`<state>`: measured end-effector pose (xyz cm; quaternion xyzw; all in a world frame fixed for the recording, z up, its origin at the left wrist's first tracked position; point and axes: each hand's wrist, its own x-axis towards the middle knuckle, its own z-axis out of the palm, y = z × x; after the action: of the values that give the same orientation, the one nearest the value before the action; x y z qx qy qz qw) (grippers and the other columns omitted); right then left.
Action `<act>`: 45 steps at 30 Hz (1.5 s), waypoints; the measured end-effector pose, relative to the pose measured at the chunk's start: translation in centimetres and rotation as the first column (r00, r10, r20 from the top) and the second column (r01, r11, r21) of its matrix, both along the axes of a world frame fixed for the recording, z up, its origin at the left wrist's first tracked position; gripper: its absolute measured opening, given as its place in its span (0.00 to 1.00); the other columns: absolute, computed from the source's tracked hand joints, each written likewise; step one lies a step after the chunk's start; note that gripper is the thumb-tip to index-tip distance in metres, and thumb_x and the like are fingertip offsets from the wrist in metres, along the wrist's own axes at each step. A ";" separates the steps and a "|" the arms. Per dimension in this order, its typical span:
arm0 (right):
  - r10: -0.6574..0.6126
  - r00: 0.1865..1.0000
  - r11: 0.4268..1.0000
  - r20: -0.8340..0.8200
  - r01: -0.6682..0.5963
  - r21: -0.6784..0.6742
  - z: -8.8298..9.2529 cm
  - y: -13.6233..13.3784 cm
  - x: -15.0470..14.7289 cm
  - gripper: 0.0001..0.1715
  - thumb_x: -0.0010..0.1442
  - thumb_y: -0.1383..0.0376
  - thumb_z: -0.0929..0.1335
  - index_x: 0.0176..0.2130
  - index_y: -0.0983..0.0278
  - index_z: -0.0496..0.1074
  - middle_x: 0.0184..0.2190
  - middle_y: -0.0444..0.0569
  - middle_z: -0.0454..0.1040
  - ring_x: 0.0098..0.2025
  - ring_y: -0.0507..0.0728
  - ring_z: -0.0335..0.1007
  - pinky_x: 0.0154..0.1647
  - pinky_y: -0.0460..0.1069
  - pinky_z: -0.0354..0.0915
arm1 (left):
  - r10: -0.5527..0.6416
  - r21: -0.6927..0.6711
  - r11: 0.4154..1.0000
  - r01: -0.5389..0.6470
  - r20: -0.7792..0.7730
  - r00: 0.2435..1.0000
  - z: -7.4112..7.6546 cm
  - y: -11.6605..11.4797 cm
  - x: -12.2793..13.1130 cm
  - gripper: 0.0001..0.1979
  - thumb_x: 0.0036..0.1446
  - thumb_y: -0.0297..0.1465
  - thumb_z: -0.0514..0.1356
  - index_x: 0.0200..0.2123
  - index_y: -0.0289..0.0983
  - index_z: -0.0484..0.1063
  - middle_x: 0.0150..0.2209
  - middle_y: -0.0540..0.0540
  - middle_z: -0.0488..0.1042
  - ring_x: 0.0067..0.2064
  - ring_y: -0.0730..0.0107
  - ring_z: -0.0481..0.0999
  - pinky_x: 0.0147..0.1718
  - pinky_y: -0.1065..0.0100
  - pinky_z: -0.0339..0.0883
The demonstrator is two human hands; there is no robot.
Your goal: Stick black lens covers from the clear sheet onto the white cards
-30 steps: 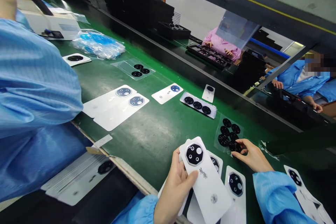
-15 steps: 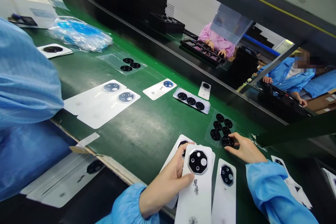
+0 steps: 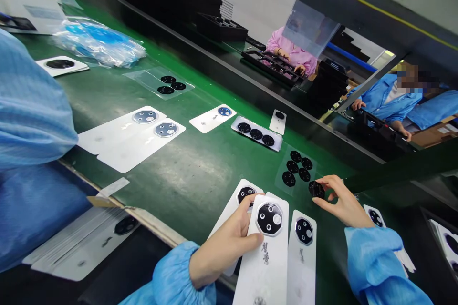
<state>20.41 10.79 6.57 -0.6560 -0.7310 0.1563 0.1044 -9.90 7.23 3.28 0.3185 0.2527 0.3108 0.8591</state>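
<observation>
My left hand [image 3: 229, 243] grips a white phone back panel [image 3: 275, 262] with a black octagonal camera area and dark lettering. Between the thumb and fingers of my right hand [image 3: 339, 200] is a black octagonal camera lens cover [image 3: 317, 190], held just off a clear plastic sheet [image 3: 281, 182]. Several more black lens covers [image 3: 292, 167] lie on that sheet. A second white panel [image 3: 302, 262] rests to the right of the held one, and another panel [image 3: 229, 212] lies partly hidden behind my left hand.
On the green bench [image 3: 200, 167] sit paired white panels [image 3: 125, 152], a single panel [image 3: 211, 119], a strip with three lens covers [image 3: 256, 134] and a plastic bag pile [image 3: 100, 43]. A blue sleeve [image 3: 32, 100] of another person fills the left. Two people work across the bench.
My right hand has lifted one lens cover off the plastic sheet and moved slightly right with it. My left hand keeps its hold on the panel. The view has shifted a little.
</observation>
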 end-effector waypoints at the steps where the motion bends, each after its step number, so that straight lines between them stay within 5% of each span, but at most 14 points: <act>1: -0.006 1.000 1.000 -0.013 0.007 0.015 0.4 -0.4 -0.1 0.19 0.56 0.54 0.65 0.46 0.58 0.64 0.42 0.49 0.64 0.37 0.56 0.65 0.35 0.52 0.67 | 0.000 0.000 1.000 0.000 -0.008 1.000 0.0 0.0 0.1 0.37 0.50 0.27 0.62 0.59 0.43 0.46 0.41 0.45 0.74 0.38 0.61 0.77 0.33 0.66 0.68; 5: -0.027 0.996 0.999 -0.090 0.029 0.014 1.5 -2.1 -0.6 0.20 0.57 0.53 0.65 0.47 0.57 0.64 0.39 0.48 0.64 0.30 0.53 0.62 0.37 0.52 0.67 | 0.006 -0.003 1.000 -0.006 0.005 1.000 0.1 -0.1 0.3 0.35 0.50 0.25 0.61 0.58 0.43 0.47 0.41 0.45 0.75 0.39 0.61 0.77 0.35 0.65 0.69; 15: -0.060 0.976 0.998 -0.209 0.062 0.004 2.2 -6.0 -2.5 0.21 0.59 0.55 0.65 0.51 0.54 0.62 0.45 0.49 0.62 0.33 0.52 0.65 0.40 0.52 0.69 | -0.032 0.015 0.999 0.032 0.038 0.999 0.8 -0.2 0.8 0.32 0.51 0.27 0.61 0.56 0.44 0.50 0.42 0.44 0.74 0.41 0.59 0.76 0.37 0.63 0.69; 22: -0.029 0.983 0.998 -0.183 0.037 0.043 2.6 -7.5 -3.9 0.20 0.60 0.57 0.64 0.52 0.52 0.60 0.46 0.50 0.61 0.36 0.54 0.65 0.38 0.51 0.69 | -0.024 0.017 1.000 0.024 0.014 1.000 -0.1 -0.4 1.1 0.37 0.50 0.25 0.60 0.59 0.46 0.45 0.43 0.45 0.73 0.40 0.61 0.76 0.36 0.65 0.68; 33: 0.170 0.980 0.967 -0.104 -0.145 0.207 2.2 -7.9 -8.8 0.21 0.57 0.62 0.66 0.51 0.56 0.61 0.40 0.50 0.63 0.36 0.57 0.66 0.32 0.50 0.70 | -0.070 0.116 0.990 0.074 -0.043 0.997 -0.4 -0.5 1.5 0.34 0.51 0.23 0.56 0.58 0.46 0.47 0.38 0.49 0.72 0.36 0.66 0.75 0.30 0.71 0.66; 45: 0.239 0.964 0.962 -0.120 -0.218 0.164 1.1 -7.3 -10.6 0.23 0.56 0.66 0.66 0.52 0.58 0.60 0.41 0.52 0.64 0.41 0.59 0.67 0.37 0.52 0.71 | -0.096 0.218 0.968 0.125 -0.136 0.986 -0.1 -0.7 1.6 0.34 0.52 0.23 0.53 0.59 0.44 0.44 0.36 0.49 0.72 0.33 0.68 0.74 0.27 0.72 0.63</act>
<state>9.77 3.54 7.70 -0.5449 -0.8026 0.1573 0.1852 -8.32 6.52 3.21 0.4465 0.2508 0.2686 0.8159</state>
